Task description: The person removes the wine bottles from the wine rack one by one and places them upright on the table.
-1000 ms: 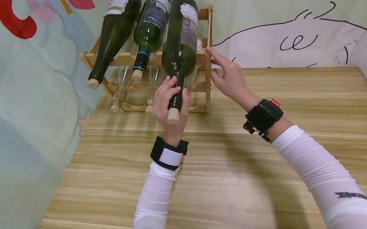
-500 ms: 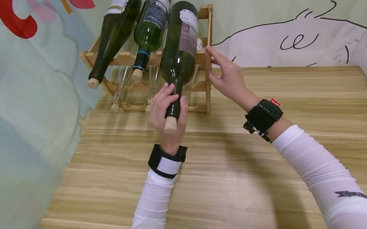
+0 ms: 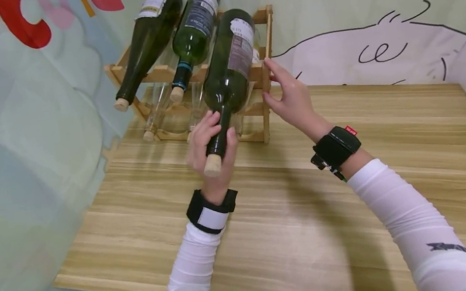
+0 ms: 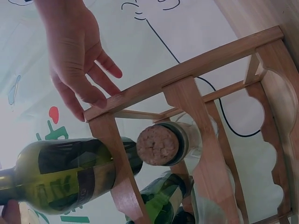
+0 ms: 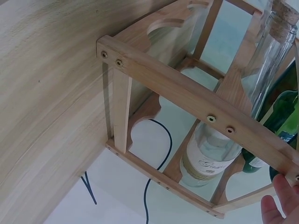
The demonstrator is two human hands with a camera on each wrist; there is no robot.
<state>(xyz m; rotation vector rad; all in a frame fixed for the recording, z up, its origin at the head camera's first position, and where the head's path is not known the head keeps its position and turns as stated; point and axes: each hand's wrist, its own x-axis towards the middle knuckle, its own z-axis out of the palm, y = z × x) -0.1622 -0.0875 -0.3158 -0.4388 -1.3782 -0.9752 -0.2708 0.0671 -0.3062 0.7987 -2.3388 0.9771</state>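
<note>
My left hand [image 3: 207,151] grips the neck of a dark green wine bottle [image 3: 229,84], its cork [image 3: 214,164] pointing toward me. The bottle slants over the right end of the wooden wine rack [image 3: 265,116], its base end still above the upper tier. In the left wrist view the same wine bottle [image 4: 70,175] juts out past the rack's front bar. My right hand [image 3: 293,99] touches the rack's right front post with index finger and thumb extended. In the right wrist view, fingertips [image 5: 282,191] of that hand meet the rack's side rail [image 5: 173,88].
Two more corked bottles, one dark [image 3: 148,40] and one with a blue-banded neck [image 3: 193,36], lie on the upper tier. Clear glass bottles, one with a white label [image 5: 210,161], lie in the lower tier. The rack stands near the back of a wooden table [image 3: 136,219], before a printed curtain.
My left hand has drawn the wine bottle toward me and slightly left, so its neck and base sit lower in the head view. The right hand stays at the rack's post.
</note>
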